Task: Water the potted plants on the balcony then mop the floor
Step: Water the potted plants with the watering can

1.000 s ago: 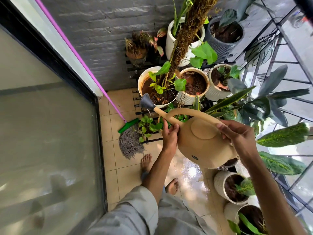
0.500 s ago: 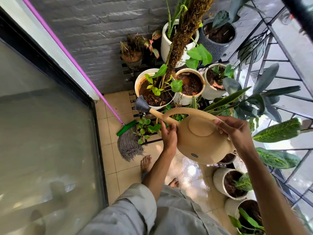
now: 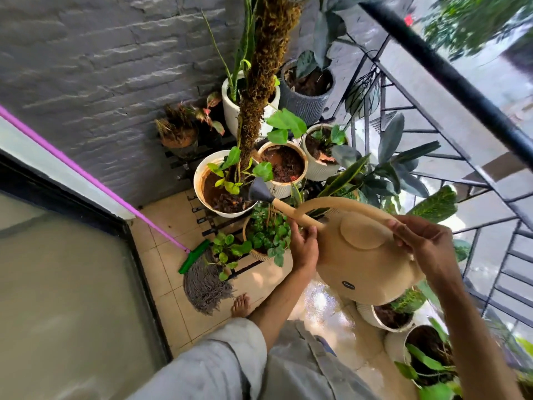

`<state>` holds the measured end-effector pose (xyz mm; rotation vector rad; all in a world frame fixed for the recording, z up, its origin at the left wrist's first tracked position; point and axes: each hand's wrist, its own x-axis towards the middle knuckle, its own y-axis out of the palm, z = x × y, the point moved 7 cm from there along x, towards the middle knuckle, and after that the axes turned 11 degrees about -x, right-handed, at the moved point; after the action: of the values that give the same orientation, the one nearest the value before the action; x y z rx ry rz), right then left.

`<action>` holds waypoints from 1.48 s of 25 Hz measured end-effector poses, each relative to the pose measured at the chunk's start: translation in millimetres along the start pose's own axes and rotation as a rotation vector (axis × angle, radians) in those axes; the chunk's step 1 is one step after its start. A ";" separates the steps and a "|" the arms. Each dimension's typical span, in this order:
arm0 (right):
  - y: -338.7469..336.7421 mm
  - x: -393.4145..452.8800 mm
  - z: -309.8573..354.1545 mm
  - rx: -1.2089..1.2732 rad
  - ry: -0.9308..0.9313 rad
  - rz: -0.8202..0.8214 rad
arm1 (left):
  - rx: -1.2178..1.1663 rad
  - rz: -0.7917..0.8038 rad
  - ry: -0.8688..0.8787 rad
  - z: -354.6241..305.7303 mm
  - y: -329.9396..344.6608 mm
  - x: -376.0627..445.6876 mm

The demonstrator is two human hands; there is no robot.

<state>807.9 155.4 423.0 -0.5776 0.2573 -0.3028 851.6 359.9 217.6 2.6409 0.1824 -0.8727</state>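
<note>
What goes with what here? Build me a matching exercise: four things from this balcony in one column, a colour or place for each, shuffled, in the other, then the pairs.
Things
1. watering can
2. mop handle
3. mop head
4. rose on the spout

Descriptions
A. leans against the grey wall, purple
B. grey strands lying on the tiled floor
C. beige, held by the left hand and the right hand
D. dark grey, over the big white pot

Pairs: 1-C, 2-A, 3-B, 4-D
</note>
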 end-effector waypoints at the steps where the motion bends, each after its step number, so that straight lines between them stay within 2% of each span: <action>1: -7.4 1.0 -0.2 -0.001 0.003 -0.018 | -0.013 0.013 -0.001 1.4 8.2 -0.5; 6: -36.8 14.1 -10.5 -0.022 0.008 -0.045 | -0.096 0.026 -0.069 16.3 46.9 -3.6; 12: -49.2 55.5 -34.8 -0.002 -0.032 0.060 | -0.159 -0.071 -0.061 24.0 78.0 5.0; 18: -54.1 96.8 -41.8 -0.097 -0.154 0.152 | -0.308 -0.164 -0.006 27.8 100.8 12.0; 21: -52.4 108.8 -34.2 -0.117 -0.182 0.196 | -0.318 -0.196 0.037 20.8 103.4 11.0; 27: -47.4 126.0 -19.3 -0.140 -0.252 0.242 | -0.273 -0.252 -0.039 28.1 98.1 17.0; 32: -36.7 126.1 -13.4 -0.183 -0.309 0.272 | -0.270 -0.307 -0.017 30.9 83.5 14.9; 37: -27.6 133.6 -4.5 -0.236 -0.289 0.250 | -0.264 -0.251 -0.052 27.5 82.9 22.8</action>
<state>924.2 84.5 414.7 -0.8046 0.0843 0.0560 873.6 273.0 207.3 2.3789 0.5844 -0.9239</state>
